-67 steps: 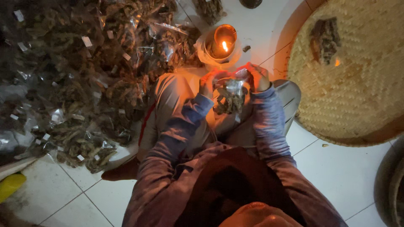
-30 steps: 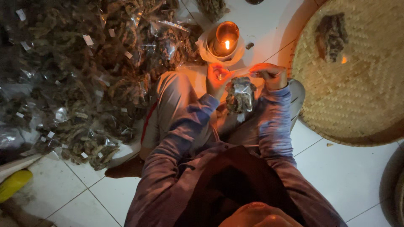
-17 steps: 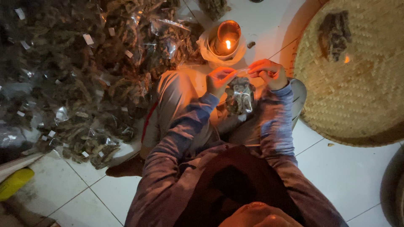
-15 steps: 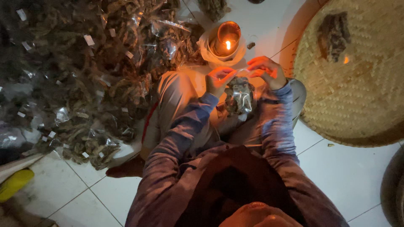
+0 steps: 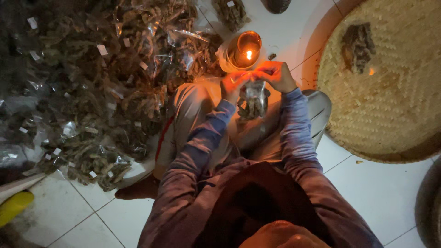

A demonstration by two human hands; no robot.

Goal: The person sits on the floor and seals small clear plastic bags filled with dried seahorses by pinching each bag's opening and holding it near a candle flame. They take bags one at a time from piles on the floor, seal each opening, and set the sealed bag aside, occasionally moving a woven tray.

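On the left, a large heap of small clear packets (image 5: pixel 105 87) filled with dark dried pieces lies on the white tiled floor (image 5: pixel 367 197), and a yellow object (image 5: pixel 14 206) shows at the lower left edge. In the middle, the person sits on the floor, and a small lamp with a flame (image 5: pixel 243 49) stands just in front of the knees. The left hand (image 5: pixel 233 86) is closed on the upper left edge of a small clear bag (image 5: pixel 252 101) with the same dark pieces inside; the right hand (image 5: pixel 275 76) pinches the upper right edge, so the bag hangs between both hands, just below the flame. I judge that the step in hand is closing the mouth of the bag at the flame. The next move, I think, calls for keeping the top edge flat and tight, and for bringing it to the flame only briefly. On the right lies a round woven tray (image 5: pixel 390 101) with a small dark pile (image 5: pixel 357 45) on it.
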